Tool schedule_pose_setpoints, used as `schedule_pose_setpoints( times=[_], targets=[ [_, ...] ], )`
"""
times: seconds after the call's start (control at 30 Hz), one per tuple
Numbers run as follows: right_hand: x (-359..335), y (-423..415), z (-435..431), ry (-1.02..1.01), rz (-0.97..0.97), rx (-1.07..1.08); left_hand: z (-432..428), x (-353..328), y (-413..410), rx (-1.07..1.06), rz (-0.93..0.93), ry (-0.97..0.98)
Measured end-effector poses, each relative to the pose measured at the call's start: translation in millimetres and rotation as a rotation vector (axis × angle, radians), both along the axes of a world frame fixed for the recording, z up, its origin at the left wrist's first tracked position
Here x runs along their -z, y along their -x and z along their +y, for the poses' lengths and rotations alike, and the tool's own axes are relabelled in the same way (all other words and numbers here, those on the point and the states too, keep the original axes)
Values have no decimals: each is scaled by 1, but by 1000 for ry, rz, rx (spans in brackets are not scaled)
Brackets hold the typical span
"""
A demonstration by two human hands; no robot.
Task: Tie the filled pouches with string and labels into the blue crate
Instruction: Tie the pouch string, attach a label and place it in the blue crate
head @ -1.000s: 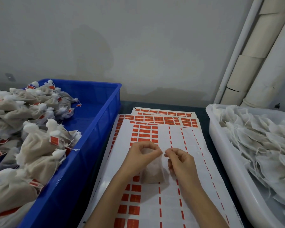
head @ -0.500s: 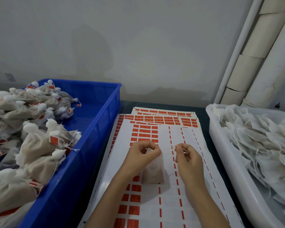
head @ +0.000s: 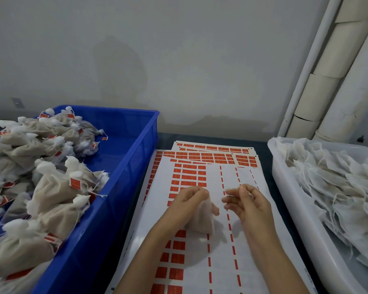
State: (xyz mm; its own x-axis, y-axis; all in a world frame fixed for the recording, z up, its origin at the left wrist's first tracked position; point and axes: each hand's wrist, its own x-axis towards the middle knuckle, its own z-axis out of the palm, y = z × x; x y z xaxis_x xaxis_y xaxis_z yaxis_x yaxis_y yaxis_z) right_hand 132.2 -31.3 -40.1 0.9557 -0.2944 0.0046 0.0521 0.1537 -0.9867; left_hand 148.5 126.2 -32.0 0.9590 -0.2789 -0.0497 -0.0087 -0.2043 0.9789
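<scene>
Left hand (head: 189,203): fingers pinched on neck of pouch (head: 202,219), centre of label sheets (head: 219,270).
Right hand (head: 248,205): just right of pouch, fingers closed on thin white string (head: 228,193).
Blue crate (head: 123,179): left, piled with tied pouches (head: 51,187).
White tub (head: 302,219): right, untied pouches.

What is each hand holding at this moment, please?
Left hand: closed on the neck of the pouch.
Right hand: fingertips pinched on the string, away from the pouch.
</scene>
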Motion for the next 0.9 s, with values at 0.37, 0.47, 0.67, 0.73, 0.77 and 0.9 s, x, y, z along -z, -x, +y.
schedule_pose_setpoints(
  times=[0.37, 0.47, 0.67, 0.73, 0.77, 0.9],
  targets=[
    [-10, 2, -16, -899, -68, -122, 7, -1, 4, 202, 280, 152],
    [-9, 0, -19, -925, -57, -115, 11, -3, 6, 240, 224, 221],
    [-3, -3, -19, -617, 107, -3, 7, -4, -1, 175, 152, 456],
    [0, -4, -15, -264, 208, 37, 11, -3, -6, 116, 182, 586],
    [2, -4, -13, -84, 224, 51, 13, -3, -8, 89, 190, 642],
    [12, -2, -6, 517, 90, 109, 16, -1, -7, -2, 110, 617]
  ],
)
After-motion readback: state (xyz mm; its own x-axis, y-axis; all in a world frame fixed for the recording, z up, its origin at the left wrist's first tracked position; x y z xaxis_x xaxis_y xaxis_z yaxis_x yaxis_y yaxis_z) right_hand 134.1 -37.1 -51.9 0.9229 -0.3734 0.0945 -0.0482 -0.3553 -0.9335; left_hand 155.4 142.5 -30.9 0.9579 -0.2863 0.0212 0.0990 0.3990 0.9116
